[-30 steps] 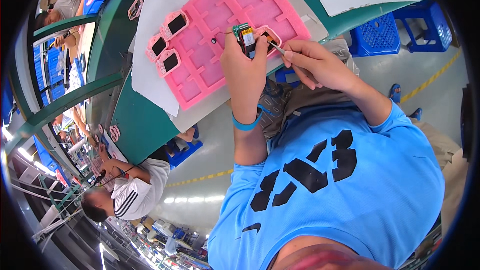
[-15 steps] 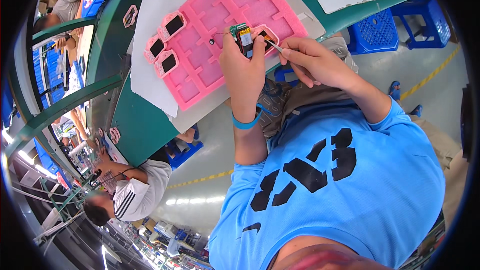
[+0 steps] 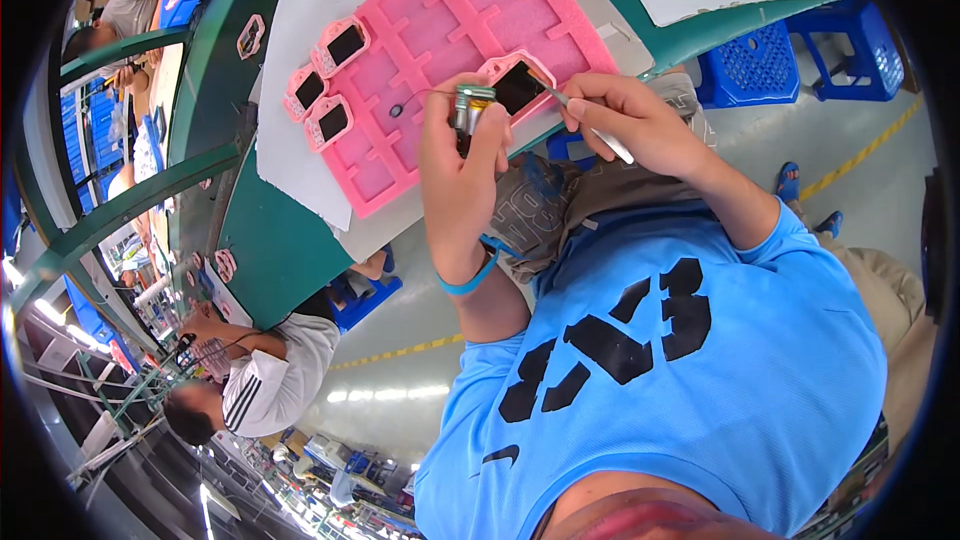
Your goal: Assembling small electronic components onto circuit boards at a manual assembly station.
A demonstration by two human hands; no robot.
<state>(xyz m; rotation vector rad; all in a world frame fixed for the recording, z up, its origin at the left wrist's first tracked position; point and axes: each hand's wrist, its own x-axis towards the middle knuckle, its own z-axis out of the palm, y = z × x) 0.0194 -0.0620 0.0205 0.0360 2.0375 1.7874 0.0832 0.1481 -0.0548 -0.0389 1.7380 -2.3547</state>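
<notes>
My left hand (image 3: 460,180) is closed on a small circuit board (image 3: 474,92) with a silver and yellow battery. A thin wire runs from the board to a small round black part (image 3: 397,110) over the tray. Just right of the board, a pink camera-shaped casing (image 3: 492,68) with a dark screen lies at the near edge of the pink foam tray (image 3: 462,30). My right hand (image 3: 635,120) pinches metal tweezers (image 3: 621,148), their tip at the casing's right side. My left fingers partly hide the board and battery.
Several more pink casings (image 3: 345,44) with dark screens lie on the tray's left end. White sheets (image 3: 283,150) lie beside it on the green table (image 3: 270,250). Blue stools (image 3: 750,65) stand at the right. Co-workers (image 3: 285,370) sit along the left.
My left hand has moved left and tilted the board, drawing it away from the casing, whose dark screen now shows. The round part has shifted left. My right hand still holds the tweezers.
</notes>
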